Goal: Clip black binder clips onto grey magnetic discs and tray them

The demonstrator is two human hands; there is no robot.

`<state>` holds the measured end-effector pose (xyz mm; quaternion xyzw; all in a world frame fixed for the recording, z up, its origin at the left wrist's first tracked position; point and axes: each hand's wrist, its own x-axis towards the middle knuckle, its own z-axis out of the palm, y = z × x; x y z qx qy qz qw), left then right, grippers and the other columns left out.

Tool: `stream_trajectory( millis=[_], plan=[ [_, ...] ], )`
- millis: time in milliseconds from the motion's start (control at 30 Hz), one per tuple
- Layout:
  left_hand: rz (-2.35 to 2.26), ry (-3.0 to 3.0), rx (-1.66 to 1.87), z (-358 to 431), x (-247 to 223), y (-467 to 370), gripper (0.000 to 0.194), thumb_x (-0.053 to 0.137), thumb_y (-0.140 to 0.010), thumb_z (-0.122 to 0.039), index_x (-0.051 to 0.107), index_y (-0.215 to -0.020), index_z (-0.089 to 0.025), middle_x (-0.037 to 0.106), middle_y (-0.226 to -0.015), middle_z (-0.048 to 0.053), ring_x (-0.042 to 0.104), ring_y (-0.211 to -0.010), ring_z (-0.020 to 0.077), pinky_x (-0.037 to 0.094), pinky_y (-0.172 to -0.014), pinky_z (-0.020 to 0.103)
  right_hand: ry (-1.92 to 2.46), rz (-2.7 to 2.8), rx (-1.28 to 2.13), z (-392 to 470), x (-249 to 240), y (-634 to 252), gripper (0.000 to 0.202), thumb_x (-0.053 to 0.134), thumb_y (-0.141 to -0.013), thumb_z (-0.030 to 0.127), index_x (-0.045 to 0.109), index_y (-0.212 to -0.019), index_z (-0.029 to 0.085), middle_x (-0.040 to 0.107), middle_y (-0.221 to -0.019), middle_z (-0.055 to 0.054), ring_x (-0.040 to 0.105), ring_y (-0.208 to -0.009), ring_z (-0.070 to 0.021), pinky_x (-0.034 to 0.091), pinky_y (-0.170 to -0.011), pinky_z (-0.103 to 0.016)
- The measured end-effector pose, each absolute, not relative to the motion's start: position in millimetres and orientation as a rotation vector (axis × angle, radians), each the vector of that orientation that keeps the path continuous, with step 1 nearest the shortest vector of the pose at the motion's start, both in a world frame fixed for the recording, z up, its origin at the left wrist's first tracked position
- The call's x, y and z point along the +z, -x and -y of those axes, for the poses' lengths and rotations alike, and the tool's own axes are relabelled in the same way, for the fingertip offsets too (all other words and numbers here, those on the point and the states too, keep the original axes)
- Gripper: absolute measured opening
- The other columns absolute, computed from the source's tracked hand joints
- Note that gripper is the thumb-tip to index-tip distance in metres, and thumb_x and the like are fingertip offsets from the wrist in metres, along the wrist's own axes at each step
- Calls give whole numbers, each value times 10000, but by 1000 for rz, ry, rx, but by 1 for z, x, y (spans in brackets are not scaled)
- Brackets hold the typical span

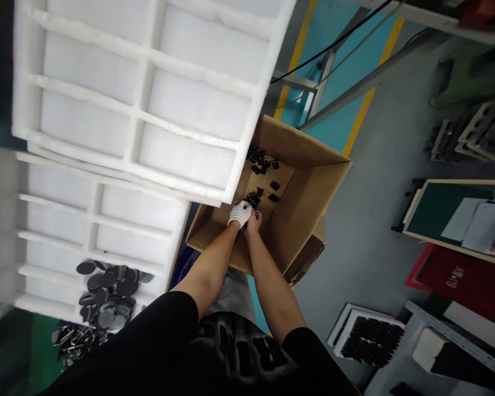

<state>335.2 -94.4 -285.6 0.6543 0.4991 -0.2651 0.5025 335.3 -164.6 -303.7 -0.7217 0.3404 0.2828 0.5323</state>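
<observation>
Both of my hands are inside an open cardboard box (313,190), close together over its near left part. A white glove covers my left hand (240,213); its fingers are curled down near small black clips (253,198). Beside it, my bare right hand (254,221) has its fingers bent inward, almost touching the glove. Whatever lies between the fingers is too small to make out. More black clips with wire handles (264,163) are scattered on the box bottom.
White foam trays (138,113) with compartments stand left of the box. Dark round discs (107,291) lie on the lower tray, with a pile of metal clips (76,341) below. A metal frame (325,82) stands beyond the box. A green board (449,209) is at the right.
</observation>
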Motion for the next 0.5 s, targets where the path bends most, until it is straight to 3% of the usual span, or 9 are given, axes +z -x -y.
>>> stream_trajectory(
  millis=[100,267,400,500],
  plan=[
    [-1114,-1613,-499,105,-245,-349,269,626,-976,-381,684,-1142,-177,676,-1197,86,638,-1113,213,522,-1026,454,1854,-768,507,172,-265,-346,351,637,-994,395,626,-1259,164,666,-1227,-88,680,-1035,-215,599,-882,-423],
    [-995,-1619,-190,119,-138,-336,127,653,-912,-275,740,-1001,-250,686,-1036,42,639,-1033,187,495,-1048,357,1995,-503,270,188,-154,-337,320,617,-991,439,631,-1144,158,667,-1104,-64,658,-971,-198,568,-872,-408],
    [-1057,-1599,121,107,-61,-277,121,639,-894,-246,732,-970,-260,693,-1027,32,633,-1043,190,492,-1055,364,2009,-203,264,176,-72,-288,311,546,-969,505,577,-1024,200,639,-992,-45,608,-936,-205,520,-910,-402],
    [-1249,-1551,350,84,-19,-200,141,597,-920,-236,707,-1007,-250,697,-1072,55,643,-1064,192,509,-1048,364,1959,65,442,145,-28,-228,304,532,-951,516,565,-1004,218,629,-982,-55,600,-945,-219,506,-915,-390]
  ],
)
